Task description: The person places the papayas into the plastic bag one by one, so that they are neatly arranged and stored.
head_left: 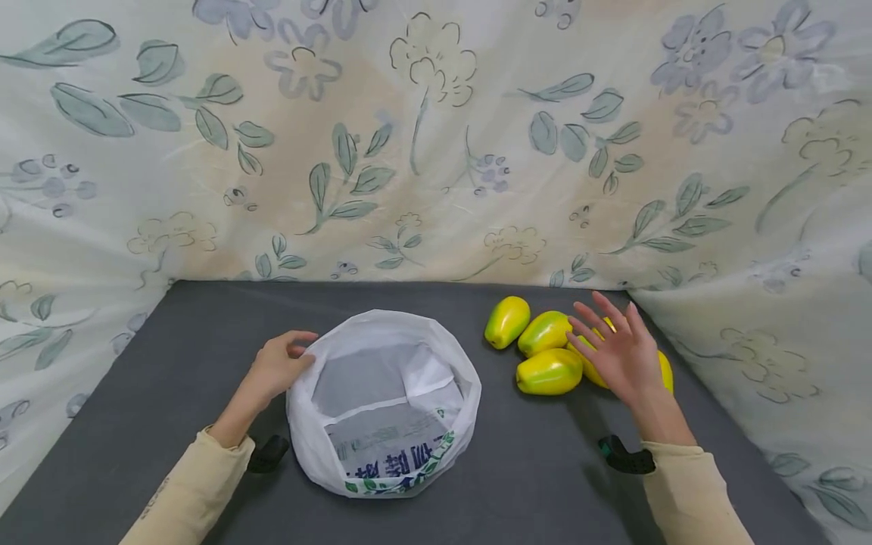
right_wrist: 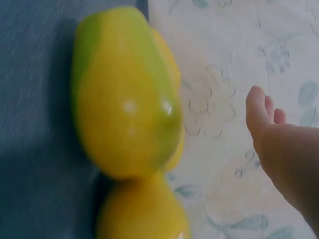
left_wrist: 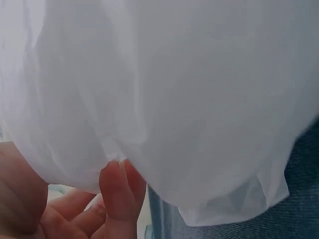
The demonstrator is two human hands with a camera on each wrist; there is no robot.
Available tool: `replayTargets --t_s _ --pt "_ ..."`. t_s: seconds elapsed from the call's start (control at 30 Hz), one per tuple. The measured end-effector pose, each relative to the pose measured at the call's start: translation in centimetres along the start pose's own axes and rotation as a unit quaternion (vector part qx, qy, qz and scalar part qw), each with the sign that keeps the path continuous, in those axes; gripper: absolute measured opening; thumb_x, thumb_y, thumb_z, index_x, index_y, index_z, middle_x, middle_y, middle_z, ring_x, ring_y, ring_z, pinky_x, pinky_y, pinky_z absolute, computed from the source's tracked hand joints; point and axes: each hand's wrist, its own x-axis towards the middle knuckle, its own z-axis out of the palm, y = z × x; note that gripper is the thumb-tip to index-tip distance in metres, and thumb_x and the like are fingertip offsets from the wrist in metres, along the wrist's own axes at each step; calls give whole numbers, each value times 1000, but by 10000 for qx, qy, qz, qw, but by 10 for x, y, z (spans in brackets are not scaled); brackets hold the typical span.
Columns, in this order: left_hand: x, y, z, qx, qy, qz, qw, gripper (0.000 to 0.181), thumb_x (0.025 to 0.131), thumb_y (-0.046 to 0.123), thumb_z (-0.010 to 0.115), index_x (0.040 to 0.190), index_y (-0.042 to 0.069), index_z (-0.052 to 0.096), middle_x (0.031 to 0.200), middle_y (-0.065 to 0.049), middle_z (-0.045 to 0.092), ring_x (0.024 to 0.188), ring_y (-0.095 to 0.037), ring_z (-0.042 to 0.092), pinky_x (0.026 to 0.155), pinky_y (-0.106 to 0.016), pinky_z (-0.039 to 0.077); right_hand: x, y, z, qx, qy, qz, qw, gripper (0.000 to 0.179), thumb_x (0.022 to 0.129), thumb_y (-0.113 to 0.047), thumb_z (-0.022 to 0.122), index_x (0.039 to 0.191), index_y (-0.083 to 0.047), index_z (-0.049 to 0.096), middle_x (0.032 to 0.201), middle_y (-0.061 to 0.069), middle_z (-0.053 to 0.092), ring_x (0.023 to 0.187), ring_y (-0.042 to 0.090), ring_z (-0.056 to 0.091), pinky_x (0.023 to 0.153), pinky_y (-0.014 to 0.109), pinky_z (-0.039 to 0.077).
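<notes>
Your left hand (head_left: pixel 278 367) is pinching the white plastic bag (head_left: pixel 306 446) at its left rim, the fingertips (left_wrist: pixel 115 186) gathering a small crease in the film. The bag is standing on the dark grey tabletop (head_left: pixel 225 333) with its mouth gaping upward, and blue lettering and green leaves are showing near its lower edge. Your right hand (head_left: pixel 625 363) is hovering over the yellow-green fruits (head_left: pixel 549 372) on the right side of the table, its fingers spreading wide, palm showing, holding nothing. Three fruits are lying to the left of that hand, others are sitting partly hidden behind it, and one is peeking out on its right. In the right wrist view, the nearest fruit is lying apart from your fingers, with another touching its end. Behind everything, a floral cloth (head_left: pixel 436 204) is hanging.
</notes>
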Motion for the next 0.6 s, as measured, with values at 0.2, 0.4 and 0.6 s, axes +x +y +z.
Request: replayTargets --t_s 0.2,0.4,0.6 --pt "3 1 2 -360 -30 -54 9993 39 96 10 53 131 -6 50 118 -31 55 99 -38 58 74 -41 52 -20 -13 -20 256 -18 -151 9996 49 104 -37 27 146 -13 37 142 13 38 135 31 29 111 44 22" --pt "2 -2 2 -568 65 -189 9982 40 97 16 53 130 -8 52 117 -29 57 96 -33 58 70 -34 51 -31 -24 -32 441 36 -370 9983 47 105 -34 27 142 -10 42 139 13 43 128 32 39 106 43 31" --pt "3 -4 6 -894 194 -278 9954 40 98 17 53 130 -7 53 117 -25 59 97 -30 58 70 -28 49 -42 -41 -42 573 245 -517 9967 44 105 -32 30 142 -12 43 137 13 46 123 32 46 103 43 36"
